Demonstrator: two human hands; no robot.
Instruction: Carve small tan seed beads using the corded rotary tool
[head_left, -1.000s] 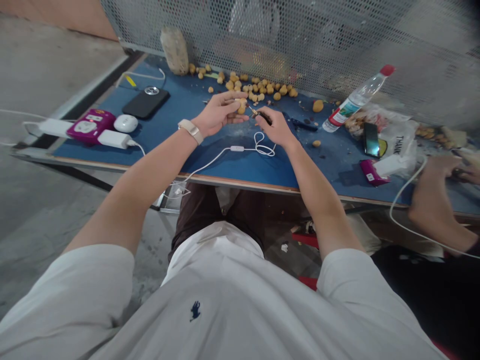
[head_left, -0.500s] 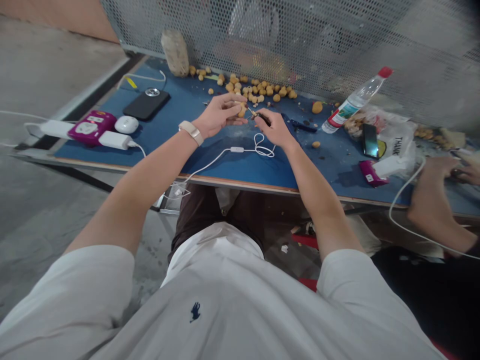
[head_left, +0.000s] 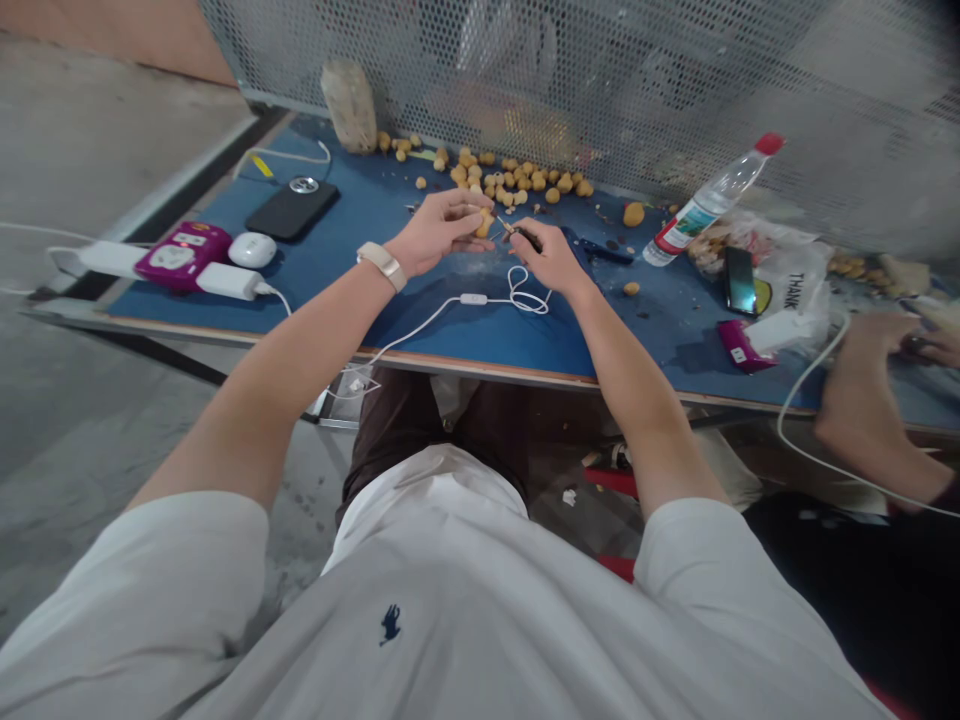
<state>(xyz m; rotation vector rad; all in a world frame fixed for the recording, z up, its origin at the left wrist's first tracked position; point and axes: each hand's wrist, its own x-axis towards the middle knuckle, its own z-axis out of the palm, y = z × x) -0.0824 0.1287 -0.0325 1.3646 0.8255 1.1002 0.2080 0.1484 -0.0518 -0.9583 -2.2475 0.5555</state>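
My left hand (head_left: 439, 230) pinches a small yellow-brown nut (head_left: 484, 224) over the blue table (head_left: 465, 330). My right hand (head_left: 551, 258) is closed round a small dark-handled tool (head_left: 523, 235) whose thin tip points at the nut. Both hands hover just in front of a scattered pile of similar nuts (head_left: 517, 178) near the mesh wall. A white earphone cable (head_left: 480, 300) loops on the table under my right wrist. A pale band is on my left wrist.
A black phone (head_left: 292, 207), white earbud case (head_left: 252, 249), purple socket (head_left: 182, 254) and white charger (head_left: 225, 281) lie at left. A water bottle (head_left: 709, 203), another phone (head_left: 740, 280) and a plastic bag (head_left: 787, 290) lie at right. Another person's hands (head_left: 877, 370) work at far right.
Almost nothing has moved. My hands stay together on the nut and tool, with only a slight shift of the fingers and of the view.
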